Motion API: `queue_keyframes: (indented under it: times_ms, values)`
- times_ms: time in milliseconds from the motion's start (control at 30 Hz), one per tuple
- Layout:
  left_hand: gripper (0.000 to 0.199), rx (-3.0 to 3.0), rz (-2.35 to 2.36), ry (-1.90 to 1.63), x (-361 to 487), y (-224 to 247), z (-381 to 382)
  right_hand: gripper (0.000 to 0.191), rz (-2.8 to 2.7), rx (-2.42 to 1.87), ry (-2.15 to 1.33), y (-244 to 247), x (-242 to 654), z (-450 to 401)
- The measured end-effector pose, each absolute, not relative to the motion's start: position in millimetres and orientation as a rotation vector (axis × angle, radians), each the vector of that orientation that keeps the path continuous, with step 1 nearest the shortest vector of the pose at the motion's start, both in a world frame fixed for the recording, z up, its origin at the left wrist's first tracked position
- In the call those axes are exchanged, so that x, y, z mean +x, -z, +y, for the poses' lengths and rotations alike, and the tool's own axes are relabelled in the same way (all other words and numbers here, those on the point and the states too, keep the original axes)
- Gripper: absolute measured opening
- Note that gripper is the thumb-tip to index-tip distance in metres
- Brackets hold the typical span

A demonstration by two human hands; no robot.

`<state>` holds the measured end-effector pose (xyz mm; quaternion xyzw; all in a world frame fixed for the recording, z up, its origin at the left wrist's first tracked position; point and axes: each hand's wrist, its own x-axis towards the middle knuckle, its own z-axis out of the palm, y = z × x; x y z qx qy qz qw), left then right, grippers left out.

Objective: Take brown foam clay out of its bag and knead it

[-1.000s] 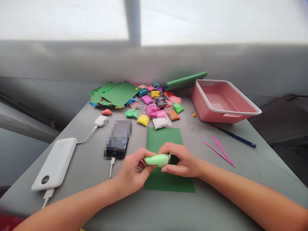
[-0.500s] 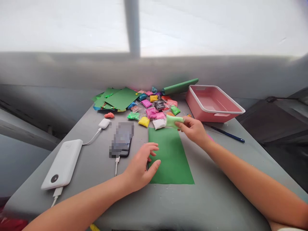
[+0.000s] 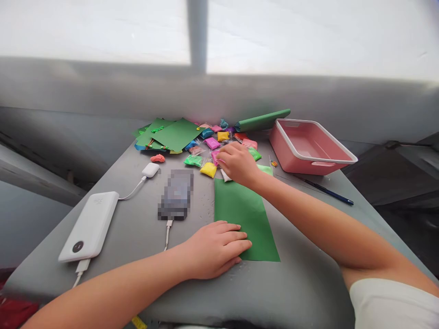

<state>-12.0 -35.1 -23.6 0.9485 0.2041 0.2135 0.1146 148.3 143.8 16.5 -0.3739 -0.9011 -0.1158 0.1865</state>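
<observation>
My left hand [image 3: 217,249] lies flat with fingers stretched out on the lower left part of a green sheet [image 3: 245,210]. Over the pile of small coloured packets, my right hand [image 3: 238,163] reaches in with its fingers bent down near a magenta packet [image 3: 215,156]; its fingertips are partly hidden, so any hold is unclear. The light green packet [image 3: 265,170] rests behind my right wrist. Beside the hand lie a yellow packet [image 3: 208,170] and a mostly covered white packet [image 3: 225,176].
A pink basket [image 3: 298,153] stands at the back right, with a dark blue pen [image 3: 329,192] before it. On the left are a white power bank [image 3: 89,226], a cabled phone [image 3: 176,194] and an orange-red lump [image 3: 157,158]. More green sheets [image 3: 180,132] lie behind.
My right hand has let go of the light green packet and moved left over the pile. My left hand has come down flat on the green sheet. The view has shifted slightly.
</observation>
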Motion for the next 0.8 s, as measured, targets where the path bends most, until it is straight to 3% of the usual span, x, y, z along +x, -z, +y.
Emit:
queue_keyframes:
  times_ms: [133, 233, 467, 500, 667, 800]
  values:
    - [0.03, 2.795, 0.579, -0.658, -12.4, 25.5, -34.3, 0.035, -2.636, -0.982, 0.348, -12.5, 93.0, 180.0]
    - [0.029, 2.817, 0.578, -0.685, -12.7, 25.5, -34.5, 0.029, -2.638, -0.993, 0.316, -11.1, 76.0, 202.8]
    - [0.031, 2.801, 0.58, -0.644, -13.1, 27.5, -34.4, 0.034, -2.362, -1.159, 0.179, -41.2, 103.6, 214.2]
    - [0.031, 2.791, 0.579, -0.63, -13.2, 27.5, -33.7, 0.035, -2.289, -1.154, 0.1, -44.5, 113.1, 207.3]
    - [0.032, 2.725, 0.587, -0.575, -14.8, 24.3, -29.6, 0.035, -1.643, -0.993, -1.04, -35.5, 168.2, 133.4]
    - [0.029, 2.466, 0.719, -0.631, -12.5, 14.3, -31.7, 0.045, -1.416, -1.268, -1.203, -14.6, 208.1, 69.3]
